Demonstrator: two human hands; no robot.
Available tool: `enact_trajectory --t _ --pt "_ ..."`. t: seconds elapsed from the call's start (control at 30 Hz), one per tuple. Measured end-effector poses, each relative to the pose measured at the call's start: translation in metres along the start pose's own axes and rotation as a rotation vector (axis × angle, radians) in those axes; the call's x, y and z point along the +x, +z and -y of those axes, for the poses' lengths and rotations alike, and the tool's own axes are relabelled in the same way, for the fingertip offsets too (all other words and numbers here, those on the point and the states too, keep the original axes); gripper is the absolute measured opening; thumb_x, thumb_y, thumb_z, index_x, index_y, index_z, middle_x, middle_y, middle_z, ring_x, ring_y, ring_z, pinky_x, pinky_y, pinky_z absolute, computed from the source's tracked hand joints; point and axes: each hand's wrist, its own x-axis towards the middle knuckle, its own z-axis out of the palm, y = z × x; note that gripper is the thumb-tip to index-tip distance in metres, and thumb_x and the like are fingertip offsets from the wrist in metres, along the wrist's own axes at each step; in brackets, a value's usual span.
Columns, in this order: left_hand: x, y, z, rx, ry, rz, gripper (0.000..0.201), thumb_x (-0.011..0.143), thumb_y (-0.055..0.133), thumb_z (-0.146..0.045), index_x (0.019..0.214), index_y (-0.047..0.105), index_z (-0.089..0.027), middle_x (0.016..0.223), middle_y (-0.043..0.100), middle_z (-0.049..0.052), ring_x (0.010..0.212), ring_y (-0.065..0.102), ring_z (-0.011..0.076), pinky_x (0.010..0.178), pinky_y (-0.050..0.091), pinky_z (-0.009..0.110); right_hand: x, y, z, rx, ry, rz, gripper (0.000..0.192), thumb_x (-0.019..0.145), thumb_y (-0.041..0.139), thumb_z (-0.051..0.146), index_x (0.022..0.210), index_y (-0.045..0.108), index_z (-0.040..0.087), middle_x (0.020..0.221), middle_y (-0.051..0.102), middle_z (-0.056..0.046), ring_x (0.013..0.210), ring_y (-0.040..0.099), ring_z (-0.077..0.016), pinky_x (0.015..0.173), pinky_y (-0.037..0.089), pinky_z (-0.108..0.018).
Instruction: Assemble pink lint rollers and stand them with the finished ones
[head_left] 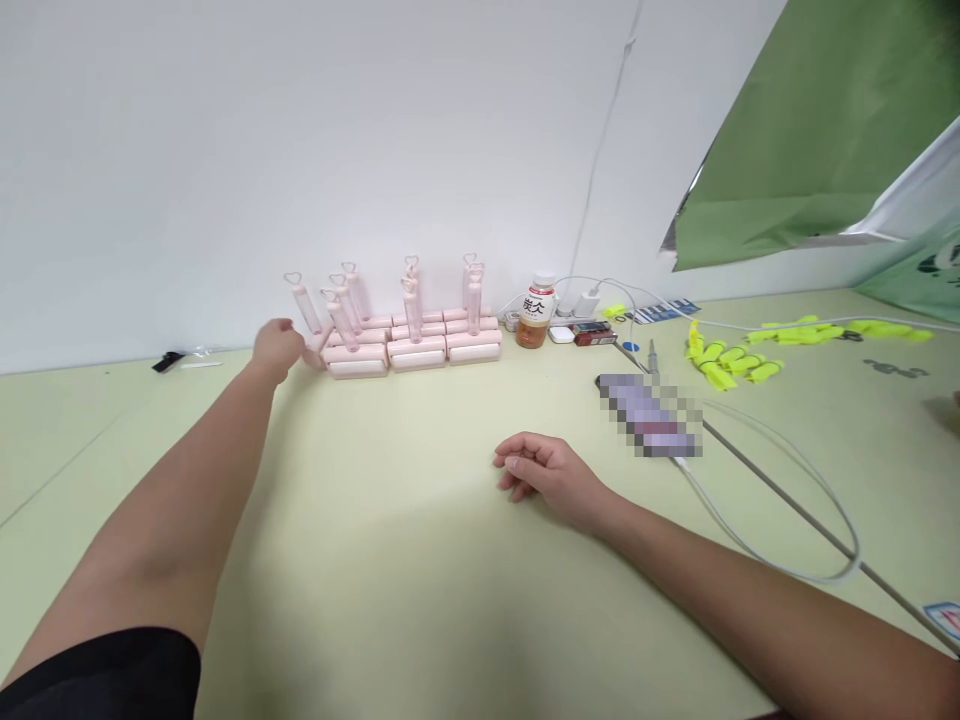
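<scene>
Pink lint rollers (416, 345) look smooth glossy plastic; the table (420, 560) is matt.

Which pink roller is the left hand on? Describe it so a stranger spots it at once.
Start at the white wall along the far edge of the green table, where a cluster of pink lint rollers stands. The left hand reaches its left end. The roller there lies tilted by the fingers, unlike its neighbours, whose heart-topped handles point up.

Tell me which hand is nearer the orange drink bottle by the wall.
Right. The right hand rests on the table in front of the bottle, well short of it. The left hand is farther off, at the far end of the pink rollers.
</scene>
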Motion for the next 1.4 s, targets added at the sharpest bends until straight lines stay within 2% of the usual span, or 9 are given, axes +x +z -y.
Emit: enact_trajectory --t 0.17,0.37,0.5,0.6,0.73,0.93,1.1,1.27,1.4 --pt "-0.049 -0.007 -0.048 -0.192 0.356 -0.371 0.042 0.087 0.034 -0.012 0.128 0.039 -0.017 0.127 0.054 0.007 0.106 0.058 0.0136 0.091 0.048 0.026 0.003 0.006 -0.002 -0.031 -0.021 0.034 0.024 0.077 0.069 0.035 0.092 0.064 0.017 0.09 0.065 -0.005 0.071 0.064 -0.0135 0.058 0.051 -0.026" --pt "-0.111 0.054 -0.154 -0.154 0.86 0.165 0.06 0.084 0.041 -0.013 0.143 0.036 -0.024 0.137 0.053 0.008 0.105 0.063 0.0202 0.088 0.051 0.034 0.005 0.01 -0.003 -0.031 -0.076 0.034 0.02 0.076 0.068 0.031 0.09 0.063 0.017 0.086 0.066 -0.005 0.07 0.063 -0.0135 0.059 0.051 -0.026" --pt "-0.112 0.085 -0.196 0.152 0.957 0.273 0.066 0.086 0.048 -0.015 0.149 0.031 -0.024 0.159 0.022 0.013 0.125 0.053 0.0281 0.1 0.043 0.04 0.003 0.007 0.001 0.001 -0.105 0.032 0.019 0.075 0.069 0.028 0.088 0.063 0.017 0.081 0.066 -0.003 0.064 0.063 -0.0124 0.059 0.052 -0.027" --pt "-0.106 0.087 -0.206 0.189 0.937 0.245 0.055 0.087 0.051 -0.02 0.142 0.043 -0.016 0.153 0.029 0.018 0.117 0.057 0.0282 0.098 0.043 0.039 0.005 0.002 0.004 0.024 -0.13 0.015 0.018 0.076 0.07 0.026 0.089 0.064 0.017 0.083 0.067 -0.003 0.064 0.064 -0.0126 0.058 0.053 -0.026" --pt "-0.105 0.077 -0.206 0.14 0.903 0.257 0.029 0.085 0.053 -0.02 0.11 0.065 -0.012 0.114 0.063 0.017 0.098 0.063 0.0262 0.087 0.045 0.035 0.015 -0.003 0.006 0.12 -0.1 -0.059 0.014 0.077 0.068 0.02 0.09 0.064 0.016 0.087 0.065 -0.004 0.064 0.065 -0.0133 0.056 0.056 -0.028" --pt "-0.132 0.047 -0.186 0.05 0.897 0.218 0.018 0.088 0.05 -0.021 0.089 0.067 -0.015 0.09 0.07 0.011 0.087 0.065 0.0246 0.08 0.047 0.034 0.03 -0.011 0.003 0.225 -0.041 -0.188 0.021 0.079 0.066 0.02 0.099 0.059 0.017 0.101 0.062 -0.009 0.073 0.066 -0.0167 0.061 0.061 -0.033" --pt "-0.182 0.0 -0.138 -0.676 0.533 0.278 0.019 0.088 0.057 -0.033 0.087 0.062 -0.015 0.067 0.062 0.002 0.062 0.066 0.0164 0.059 0.054 0.028 0.034 -0.021 0.004 0.24 -0.153 -0.27 0.046 0.08 0.07 0.034 0.12 0.051 0.025 0.127 0.056 -0.01 0.105 0.061 -0.0213 0.073 0.06 -0.033" --pt "-0.234 -0.005 -0.08 -1.149 0.227 0.407 0.042 0.072 0.075 -0.05 0.093 0.059 -0.017 0.085 0.064 0.002 0.066 0.066 0.0138 0.056 0.056 0.027 0.027 -0.012 0.004 0.206 -0.415 -0.064 0.055 0.073 0.076 0.042 0.119 0.054 0.021 0.126 0.064 -0.012 0.112 0.061 -0.0264 0.088 0.054 -0.041" --pt "-0.26 0.017 -0.053 -1.15 0.187 0.584 0.047 0.067 0.08 -0.049 0.098 0.067 -0.016 0.102 0.066 0.007 0.078 0.063 0.0149 0.057 0.052 0.025 0.018 0.009 0.002 0.14 -0.426 0.066 0.056 0.072 0.078 0.045 0.117 0.057 0.019 0.119 0.068 -0.012 0.108 0.064 -0.0261 0.093 0.051 -0.042"
